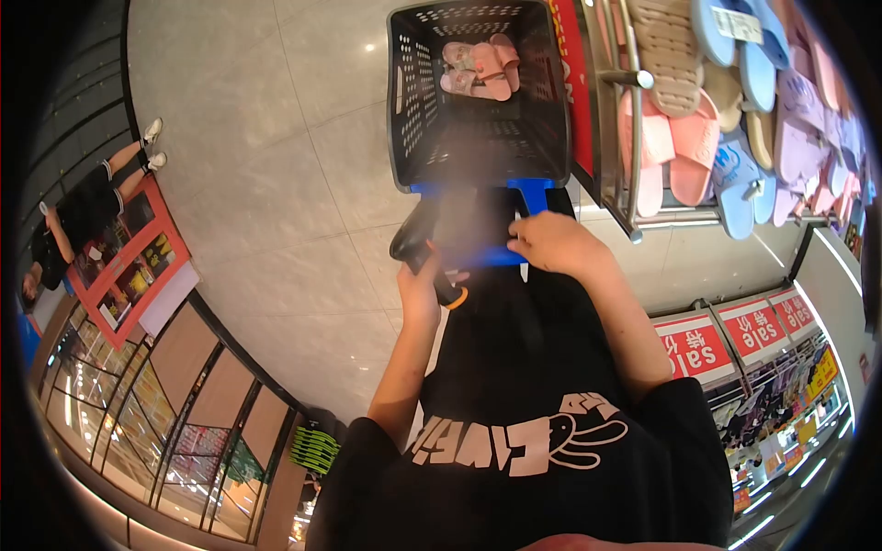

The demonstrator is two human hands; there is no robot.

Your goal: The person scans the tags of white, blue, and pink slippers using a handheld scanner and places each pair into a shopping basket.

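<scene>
My left hand [420, 289] is closed around a long black object [415, 237] with a rounded upper end and an orange edge at its lower end; its exact kind is unclear. Across from it, my right hand [559, 244] is beside the blue handle part [496, 257] of a shopping cart, fingers bent and slightly apart, with nothing visible between them. Just beyond both hands stands a black basket [398, 138] with perforated walls. Pink slippers [494, 69] lie at its far end. A hazy smear covers the area between my hands and the basket.
To the right, a metal rack [636, 197] holds pink, blue, purple and brown slippers. Red sale signs [694, 347] hang over small goods nearer me. On the left, a person [87, 216] stands by a red display stand [129, 262]. Grey tiled floor [276, 174] spreads left of the cart.
</scene>
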